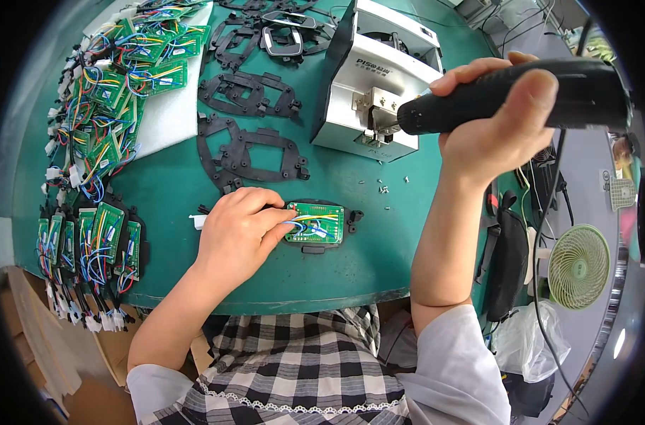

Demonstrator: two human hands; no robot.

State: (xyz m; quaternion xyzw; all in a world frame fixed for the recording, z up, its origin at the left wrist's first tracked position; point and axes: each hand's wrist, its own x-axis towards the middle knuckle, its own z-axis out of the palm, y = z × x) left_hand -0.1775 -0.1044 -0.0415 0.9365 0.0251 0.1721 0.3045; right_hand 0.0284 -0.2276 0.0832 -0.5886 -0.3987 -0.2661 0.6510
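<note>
My right hand (489, 138) is wrapped round a black electric screwdriver (588, 92). The driver's nose points left, at the metal outlet block of a silver screw feeder (368, 78); its bit tip is hard to make out there. Lower down, the closed fingers of my left hand (237, 230) press at the left edge of a green circuit board (331, 212), by its blue, white and yellow wires. That board lies in a black plastic frame (312, 250) on the green table. A white connector (198, 222) pokes out left of my left hand.
Several small loose screws (384, 189) lie before the feeder. Black plastic frames (266, 152) line the table's middle. Wired circuit boards pile on white foam (170, 120) at left, with frame-mounted boards (106, 234) nearer. A green fan (579, 266) and dark cable (539, 234) are at right.
</note>
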